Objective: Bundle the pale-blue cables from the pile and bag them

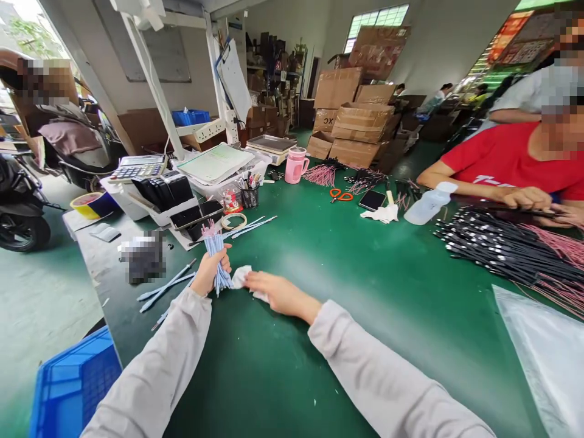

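My left hand is closed around an upright bundle of light blue cables with pink ends at the top. To its right, my right hand lies palm down over a white tissue on the green table, its fingers reaching toward the bundle. Parts of the tissue show in front of the fingertips and below the hand. Loose blue cables lie left of my left hand, and a few more lie beyond it, beside a tape roll.
Phones, a pen holder and a pink mug stand farther back. Orange scissors, a bottle and a pile of black cables are to the right, near a person in red. A plastic bag lies at the right edge.
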`<control>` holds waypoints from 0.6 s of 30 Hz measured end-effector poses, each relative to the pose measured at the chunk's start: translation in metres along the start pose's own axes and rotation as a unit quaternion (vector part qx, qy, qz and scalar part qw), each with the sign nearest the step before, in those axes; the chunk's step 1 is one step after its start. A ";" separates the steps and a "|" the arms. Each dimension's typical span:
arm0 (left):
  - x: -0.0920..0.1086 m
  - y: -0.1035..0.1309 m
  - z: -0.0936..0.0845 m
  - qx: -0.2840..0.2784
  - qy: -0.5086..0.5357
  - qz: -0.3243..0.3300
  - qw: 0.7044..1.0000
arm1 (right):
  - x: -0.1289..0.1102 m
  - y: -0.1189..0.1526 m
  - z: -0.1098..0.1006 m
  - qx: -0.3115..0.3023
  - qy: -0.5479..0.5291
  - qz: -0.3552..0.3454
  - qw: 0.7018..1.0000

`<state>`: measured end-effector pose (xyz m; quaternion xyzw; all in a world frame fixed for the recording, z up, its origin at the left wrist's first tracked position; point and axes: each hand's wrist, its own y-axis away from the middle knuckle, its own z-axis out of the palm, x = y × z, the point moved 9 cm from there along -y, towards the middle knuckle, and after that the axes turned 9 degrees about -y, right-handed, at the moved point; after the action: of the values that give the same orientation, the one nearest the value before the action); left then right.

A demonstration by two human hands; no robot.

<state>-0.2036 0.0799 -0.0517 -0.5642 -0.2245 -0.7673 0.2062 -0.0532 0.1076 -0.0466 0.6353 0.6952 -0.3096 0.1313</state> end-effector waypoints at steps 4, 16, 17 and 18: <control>-0.004 -0.003 0.001 -0.024 0.001 -0.005 1.000 | -0.045 0.034 -0.019 -0.003 -0.097 -0.018 0.995; 0.000 -0.002 0.006 -0.024 0.042 0.013 0.999 | 0.098 0.196 -0.154 0.261 0.105 0.369 0.886; 0.009 0.003 0.007 -0.020 0.051 0.021 0.998 | 0.092 0.171 -0.137 0.239 0.102 0.350 0.900; 0.020 0.009 0.008 -0.020 0.061 0.033 0.997 | 0.083 0.145 -0.119 0.218 0.097 0.329 0.914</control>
<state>-0.1979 0.0758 -0.0298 -0.5274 -0.1779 -0.7974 0.2334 0.0988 0.2452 -0.0407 0.8680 0.3712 -0.3295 0.0159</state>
